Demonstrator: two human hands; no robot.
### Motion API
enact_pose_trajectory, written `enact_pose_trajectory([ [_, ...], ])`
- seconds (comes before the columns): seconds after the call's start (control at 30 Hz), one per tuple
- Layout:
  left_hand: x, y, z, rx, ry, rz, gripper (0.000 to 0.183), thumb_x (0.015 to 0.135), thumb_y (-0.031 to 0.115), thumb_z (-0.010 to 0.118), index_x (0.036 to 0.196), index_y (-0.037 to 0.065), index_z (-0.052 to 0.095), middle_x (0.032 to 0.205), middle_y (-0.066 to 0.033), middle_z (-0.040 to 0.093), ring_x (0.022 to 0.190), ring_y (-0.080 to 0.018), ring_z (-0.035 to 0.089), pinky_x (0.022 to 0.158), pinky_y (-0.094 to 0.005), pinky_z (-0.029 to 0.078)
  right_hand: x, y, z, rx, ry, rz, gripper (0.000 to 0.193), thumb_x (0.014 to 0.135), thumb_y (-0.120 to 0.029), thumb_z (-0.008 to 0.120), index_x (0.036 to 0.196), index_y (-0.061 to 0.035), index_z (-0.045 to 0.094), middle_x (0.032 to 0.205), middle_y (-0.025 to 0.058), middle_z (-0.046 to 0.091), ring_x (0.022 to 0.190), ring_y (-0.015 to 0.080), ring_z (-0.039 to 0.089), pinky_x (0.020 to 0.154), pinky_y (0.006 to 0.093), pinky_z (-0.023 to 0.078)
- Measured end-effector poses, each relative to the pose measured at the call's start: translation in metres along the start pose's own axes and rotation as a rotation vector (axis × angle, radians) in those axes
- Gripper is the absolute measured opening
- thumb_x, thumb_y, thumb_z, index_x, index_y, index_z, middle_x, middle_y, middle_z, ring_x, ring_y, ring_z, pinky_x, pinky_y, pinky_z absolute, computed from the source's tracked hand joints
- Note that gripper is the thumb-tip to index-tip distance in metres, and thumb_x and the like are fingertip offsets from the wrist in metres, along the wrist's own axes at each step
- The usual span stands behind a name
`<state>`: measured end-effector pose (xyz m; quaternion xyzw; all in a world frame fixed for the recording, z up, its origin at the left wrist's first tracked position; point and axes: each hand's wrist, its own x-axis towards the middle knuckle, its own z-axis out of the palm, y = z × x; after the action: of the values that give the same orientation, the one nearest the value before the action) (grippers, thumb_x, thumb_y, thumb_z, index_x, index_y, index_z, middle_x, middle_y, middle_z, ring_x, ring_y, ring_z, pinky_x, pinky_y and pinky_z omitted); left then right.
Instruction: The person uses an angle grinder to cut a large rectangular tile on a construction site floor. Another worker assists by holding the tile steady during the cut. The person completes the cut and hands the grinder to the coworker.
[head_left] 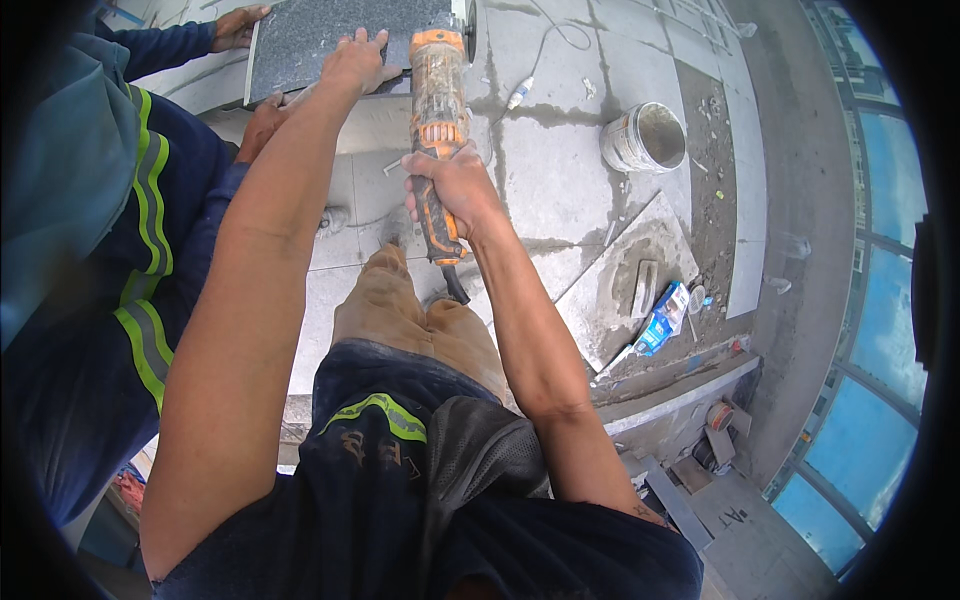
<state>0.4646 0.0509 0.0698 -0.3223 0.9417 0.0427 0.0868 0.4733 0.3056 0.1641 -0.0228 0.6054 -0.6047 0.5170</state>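
Note:
An orange and black angle grinder (pixel 440 95), coated in dust, is gripped round its rear handle by my right hand (pixel 457 185). Its disc (pixel 470 32) stands at the far end, beside the right edge of a dark grey stone slab (pixel 318 40). My left hand (pixel 355 65) lies on the slab's near right part with fingers spread. At the slab's left edge are a co-worker's hand (pixel 240 27) and, lower down, the other hand (pixel 262 125). Whether the disc touches the slab I cannot tell.
The co-worker (pixel 150 230) stands close on my left. To the right are a white bucket (pixel 625 140), a mortar-smeared board (pixel 655 225) with a float (pixel 645 288), and a blue bag (pixel 662 320). A cable with a plug (pixel 520 93) lies on the paving.

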Motion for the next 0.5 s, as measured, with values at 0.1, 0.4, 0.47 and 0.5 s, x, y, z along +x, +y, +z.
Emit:
enact_pose_trajectory([
  [0.1, -0.001, 0.001, -0.002, 0.006, 0.001, -0.001, 0.08, 0.092, 0.057, 0.067, 0.159, 0.023, 0.038, 0.159, -0.0135, 0.041, 0.139, -0.0405, 0.047, 0.112, -0.0508, 0.046, 0.002, 0.001, 0.0, -0.005, 0.008, -0.006, 0.021, 0.087, -0.006, 0.073, 0.096, 0.0034, 0.057, 0.07, 0.0118, 0.063, 0.049, 0.0196, 0.063, 0.041, 0.0337, 0.054],
  [0.4, -0.005, 0.0, -0.003, -0.028, -0.002, 0.008, 0.079, 0.093, 0.055, 0.067, 0.159, 0.022, 0.039, 0.16, -0.0142, 0.04, 0.141, -0.0406, 0.045, 0.114, -0.0505, 0.045, 0.023, 0.004, -0.003, 0.02, -0.055, -0.029, 0.02, 0.087, -0.005, 0.072, 0.096, 0.004, 0.057, 0.07, 0.012, 0.063, 0.048, 0.0204, 0.063, 0.04, 0.0343, 0.054],
  [0.47, -0.007, -0.001, -0.001, -0.038, 0.006, 0.011, 0.079, 0.093, 0.054, 0.068, 0.158, 0.022, 0.039, 0.16, -0.0146, 0.041, 0.141, -0.0406, 0.045, 0.114, -0.0506, 0.044, 0.022, 0.003, -0.004, 0.047, -0.058, -0.022, 0.019, 0.087, -0.005, 0.072, 0.096, 0.0037, 0.058, 0.07, 0.0118, 0.063, 0.049, 0.0202, 0.063, 0.041, 0.0341, 0.054],
  [0.5, -0.006, -0.001, 0.0, -0.036, 0.012, 0.012, 0.079, 0.093, 0.054, 0.068, 0.158, 0.022, 0.039, 0.16, -0.0148, 0.041, 0.141, -0.0405, 0.045, 0.114, -0.0506, 0.044, 0.021, 0.002, -0.005, 0.036, -0.051, -0.01, 0.02, 0.087, -0.005, 0.072, 0.096, 0.0036, 0.057, 0.07, 0.0116, 0.063, 0.049, 0.02, 0.063, 0.041, 0.034, 0.054],
])
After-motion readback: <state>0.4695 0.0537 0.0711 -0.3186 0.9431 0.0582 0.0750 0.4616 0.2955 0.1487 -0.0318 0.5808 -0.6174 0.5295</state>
